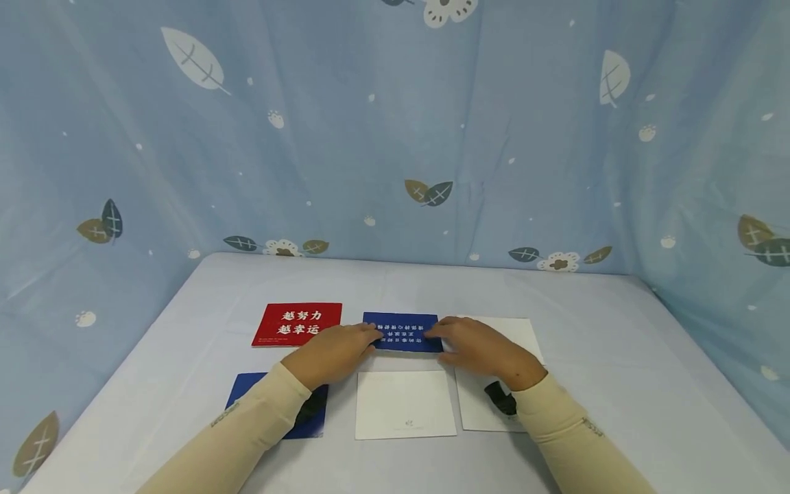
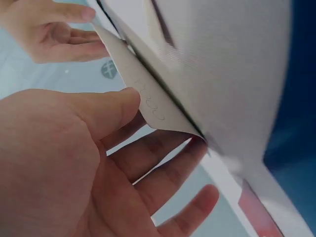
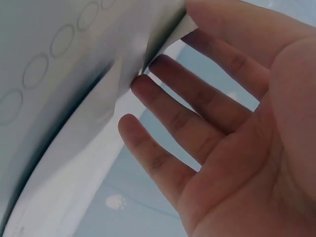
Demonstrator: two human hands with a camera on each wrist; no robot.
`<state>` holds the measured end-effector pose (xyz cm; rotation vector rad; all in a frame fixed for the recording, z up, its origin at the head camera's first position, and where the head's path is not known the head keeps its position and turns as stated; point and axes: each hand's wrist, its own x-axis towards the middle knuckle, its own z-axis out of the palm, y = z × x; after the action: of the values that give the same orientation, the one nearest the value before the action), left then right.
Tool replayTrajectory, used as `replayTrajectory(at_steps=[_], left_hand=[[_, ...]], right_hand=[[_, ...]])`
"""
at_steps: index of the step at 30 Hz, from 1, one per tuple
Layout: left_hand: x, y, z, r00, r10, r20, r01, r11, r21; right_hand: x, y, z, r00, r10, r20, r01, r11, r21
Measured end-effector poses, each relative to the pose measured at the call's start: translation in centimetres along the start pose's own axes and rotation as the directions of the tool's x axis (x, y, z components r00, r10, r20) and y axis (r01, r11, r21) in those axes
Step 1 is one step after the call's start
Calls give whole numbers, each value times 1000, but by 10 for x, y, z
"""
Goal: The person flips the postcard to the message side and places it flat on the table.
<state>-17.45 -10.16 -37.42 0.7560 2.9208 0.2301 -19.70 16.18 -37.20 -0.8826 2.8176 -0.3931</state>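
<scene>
A blue card (image 1: pixel 404 322) with white lettering, upside down to me, lies between both hands in the head view. My left hand (image 1: pixel 336 351) pinches its left end, and my right hand (image 1: pixel 481 346) its right end. Seen from the left wrist, the card's pale underside (image 2: pixel 143 84) carries a looped line and tilts up from the tabletop. The thumb of the left hand (image 2: pixel 54 153) presses that side, with fingers behind it. In the right wrist view, the right hand (image 3: pixel 222 123) has thumb and index finger at a card corner, the other fingers spread.
A red card (image 1: pixel 296 324) with white characters lies beyond the left hand. Partly under the left forearm is another blue card (image 1: pixel 247 384). A white card (image 1: pixel 405 401) lies nearest the front middle. White cards (image 1: pixel 512 331) extend beneath the right hand, one bearing a black shape (image 1: pixel 501 398).
</scene>
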Motion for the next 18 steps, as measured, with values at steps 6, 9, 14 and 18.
replayTrajectory(at_steps=[6,9,14,18], left_hand=[[-3,-3,-2,999,14,-43,-14,1000,-3],[-3,-5,-5,999,-18,-40,16,999,-38],[-2,-7,-11,998,-45,-49,41,997,-71],[-2,-6,-16,996,-47,-73,42,996,-75]], right_hand=[[-1,3,-7,1000,-30,6,30,997,72],[0,5,-11,998,-61,6,60,993,103],[0,7,-13,999,-50,-15,52,989,137],[0,7,-13,995,-47,-84,60,986,157]])
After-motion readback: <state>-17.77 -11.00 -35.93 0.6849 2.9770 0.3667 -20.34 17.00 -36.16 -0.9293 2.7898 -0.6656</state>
